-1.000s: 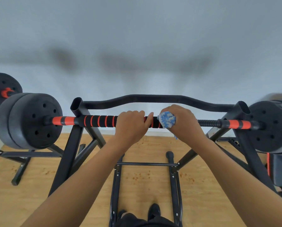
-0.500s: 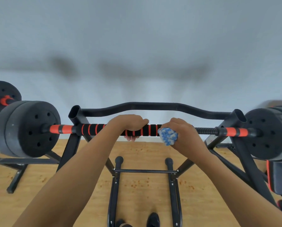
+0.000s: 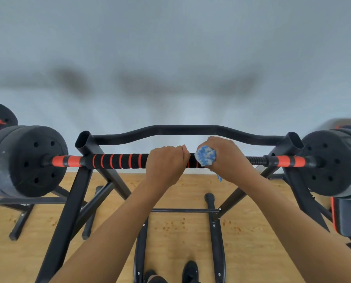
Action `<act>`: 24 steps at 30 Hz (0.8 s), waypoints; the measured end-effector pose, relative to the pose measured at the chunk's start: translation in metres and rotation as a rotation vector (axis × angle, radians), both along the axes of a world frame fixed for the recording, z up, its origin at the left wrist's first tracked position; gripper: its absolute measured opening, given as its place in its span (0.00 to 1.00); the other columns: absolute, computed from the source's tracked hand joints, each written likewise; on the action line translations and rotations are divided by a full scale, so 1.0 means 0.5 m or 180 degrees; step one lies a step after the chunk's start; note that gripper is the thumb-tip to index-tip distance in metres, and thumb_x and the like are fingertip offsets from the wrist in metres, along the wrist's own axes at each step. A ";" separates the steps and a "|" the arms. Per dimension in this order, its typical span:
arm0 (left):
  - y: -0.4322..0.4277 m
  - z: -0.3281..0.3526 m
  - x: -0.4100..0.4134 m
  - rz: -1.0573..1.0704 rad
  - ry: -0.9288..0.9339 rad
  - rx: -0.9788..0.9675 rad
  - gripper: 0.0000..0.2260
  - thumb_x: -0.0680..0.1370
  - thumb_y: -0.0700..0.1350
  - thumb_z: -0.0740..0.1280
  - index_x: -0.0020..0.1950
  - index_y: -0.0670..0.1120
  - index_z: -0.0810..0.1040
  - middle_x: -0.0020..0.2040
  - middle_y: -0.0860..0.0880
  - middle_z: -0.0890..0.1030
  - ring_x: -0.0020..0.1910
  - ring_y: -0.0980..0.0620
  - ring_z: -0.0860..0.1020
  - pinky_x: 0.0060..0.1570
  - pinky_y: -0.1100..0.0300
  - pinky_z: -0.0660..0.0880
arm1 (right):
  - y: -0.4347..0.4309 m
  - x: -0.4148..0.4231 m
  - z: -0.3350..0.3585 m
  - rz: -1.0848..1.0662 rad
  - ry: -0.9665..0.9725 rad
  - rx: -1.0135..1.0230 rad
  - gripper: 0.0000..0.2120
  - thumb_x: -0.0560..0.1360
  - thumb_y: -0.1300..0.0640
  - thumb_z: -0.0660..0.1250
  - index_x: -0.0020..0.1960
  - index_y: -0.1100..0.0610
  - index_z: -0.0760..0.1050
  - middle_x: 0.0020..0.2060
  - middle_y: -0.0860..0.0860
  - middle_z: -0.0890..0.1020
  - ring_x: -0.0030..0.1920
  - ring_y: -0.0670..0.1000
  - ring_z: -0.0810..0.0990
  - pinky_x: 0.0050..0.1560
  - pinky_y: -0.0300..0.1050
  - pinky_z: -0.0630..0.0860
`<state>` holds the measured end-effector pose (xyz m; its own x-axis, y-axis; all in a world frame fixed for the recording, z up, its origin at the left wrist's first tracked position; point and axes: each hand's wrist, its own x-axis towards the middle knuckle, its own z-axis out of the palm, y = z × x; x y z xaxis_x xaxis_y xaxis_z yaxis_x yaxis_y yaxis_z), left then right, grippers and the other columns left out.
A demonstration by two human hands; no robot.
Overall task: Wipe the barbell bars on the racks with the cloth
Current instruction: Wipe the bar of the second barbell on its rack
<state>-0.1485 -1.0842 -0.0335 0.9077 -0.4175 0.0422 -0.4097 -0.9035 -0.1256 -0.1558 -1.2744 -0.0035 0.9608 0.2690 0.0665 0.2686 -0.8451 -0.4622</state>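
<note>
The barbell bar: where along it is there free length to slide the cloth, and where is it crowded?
On the barbell bar, the striped grip is bare between the left rack post and the left hand. A short threaded stretch is free between the right hand and the right rack post. The middle is crowded: both hands and the cloth nearly touch.

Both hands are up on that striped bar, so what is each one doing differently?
The left hand grips the barbell bar bare, while the right hand has a blue-and-white cloth bunched between it and the bar. The left hand covers the striped foam grip; the right hand sits at that grip's end, beside the bare threaded section. Both are closed around the bar, knuckles up, close together.
</note>
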 end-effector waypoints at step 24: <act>0.035 0.001 0.032 0.0123 0.0032 -0.0341 0.34 0.83 0.68 0.47 0.38 0.47 0.80 0.27 0.50 0.74 0.25 0.54 0.75 0.33 0.58 0.79 | -0.020 -0.004 -0.026 0.0198 -0.0232 0.0269 0.08 0.73 0.60 0.74 0.52 0.53 0.82 0.42 0.46 0.78 0.44 0.46 0.78 0.42 0.38 0.74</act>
<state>-0.1325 -1.0667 -0.0329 0.9237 -0.3757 0.0757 -0.3750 -0.9267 -0.0234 -0.1580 -1.2844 -0.0166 0.9343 0.3184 0.1605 0.3547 -0.7847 -0.5083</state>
